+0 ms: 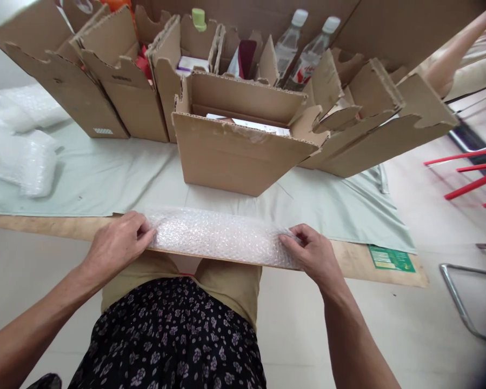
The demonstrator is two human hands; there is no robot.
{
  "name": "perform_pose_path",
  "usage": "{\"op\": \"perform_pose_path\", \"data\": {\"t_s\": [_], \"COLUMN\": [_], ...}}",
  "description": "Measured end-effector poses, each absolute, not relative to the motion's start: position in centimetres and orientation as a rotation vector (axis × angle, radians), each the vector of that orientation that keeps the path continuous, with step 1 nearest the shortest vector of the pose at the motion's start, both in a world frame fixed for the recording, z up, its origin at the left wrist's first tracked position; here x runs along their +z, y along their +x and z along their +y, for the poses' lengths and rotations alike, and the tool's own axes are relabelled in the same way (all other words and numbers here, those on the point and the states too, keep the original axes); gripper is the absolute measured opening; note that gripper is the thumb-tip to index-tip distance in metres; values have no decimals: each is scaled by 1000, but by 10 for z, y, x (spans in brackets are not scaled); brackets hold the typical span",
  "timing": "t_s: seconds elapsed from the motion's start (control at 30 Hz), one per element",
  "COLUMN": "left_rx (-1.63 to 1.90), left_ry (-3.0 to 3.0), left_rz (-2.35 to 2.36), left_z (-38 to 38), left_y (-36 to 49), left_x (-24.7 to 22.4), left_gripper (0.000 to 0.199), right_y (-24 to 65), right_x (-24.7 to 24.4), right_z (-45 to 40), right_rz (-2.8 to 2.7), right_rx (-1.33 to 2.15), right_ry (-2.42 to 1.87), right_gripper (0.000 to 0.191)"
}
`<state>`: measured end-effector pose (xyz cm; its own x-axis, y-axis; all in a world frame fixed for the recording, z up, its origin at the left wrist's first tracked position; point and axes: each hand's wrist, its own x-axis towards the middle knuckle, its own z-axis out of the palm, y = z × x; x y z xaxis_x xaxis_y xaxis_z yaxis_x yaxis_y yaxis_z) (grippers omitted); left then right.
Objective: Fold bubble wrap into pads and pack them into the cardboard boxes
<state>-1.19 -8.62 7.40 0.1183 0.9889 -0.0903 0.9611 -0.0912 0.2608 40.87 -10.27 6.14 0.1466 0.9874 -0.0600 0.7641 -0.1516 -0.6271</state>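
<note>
A long strip of clear bubble wrap lies along the near edge of the table, just in front of my lap. My left hand pinches its left end between thumb and fingers. At the opposite end, my right hand grips the wrap the same way, with the thumb on top. Whether anything is inside the layers cannot be made out. Beyond the strip stands an open cardboard box with flat white packs in it.
More bubble wrap lies at the left on the pale green cloth. Cut cardboard boxes line the back, with two plastic bottles among them. A red stool and another person's arm are at the right.
</note>
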Motion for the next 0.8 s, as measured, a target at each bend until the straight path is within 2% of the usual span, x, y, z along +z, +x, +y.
{"op": "perform_pose_path", "data": {"t_s": [0.13,0.23,0.33,0.43,0.53,0.67,0.8], "left_rx": [198,344,560,697,771,776,752], "left_ry": [2125,1954,1802,1782,1856,1987,2139], "left_rz": [1942,1896,1828,1844,1898,1976,2026], "left_z": [-94,-98,-93,-76,-46,6,62], "left_y": [-10,-10,-16,-30,-47,-62,-55], "left_x": [70,72,80,93,107,120,122], "left_gripper": [26,20,32,42,44,46,42], "right_y": [405,407,411,402,365,289,228], "right_x": [73,82,88,86,73,44,26], "right_z": [-118,-127,-134,-141,-152,-169,-172], "right_rz": [-1525,-1505,-1580,-1736,-1849,-1749,-1634], "right_rx": [753,775,850,888,885,1098,1187], "right_ry": [-1852,-1780,-1728,-1648,-1499,-1279,-1221], "right_gripper": [30,42,53,55,48,57,56]}}
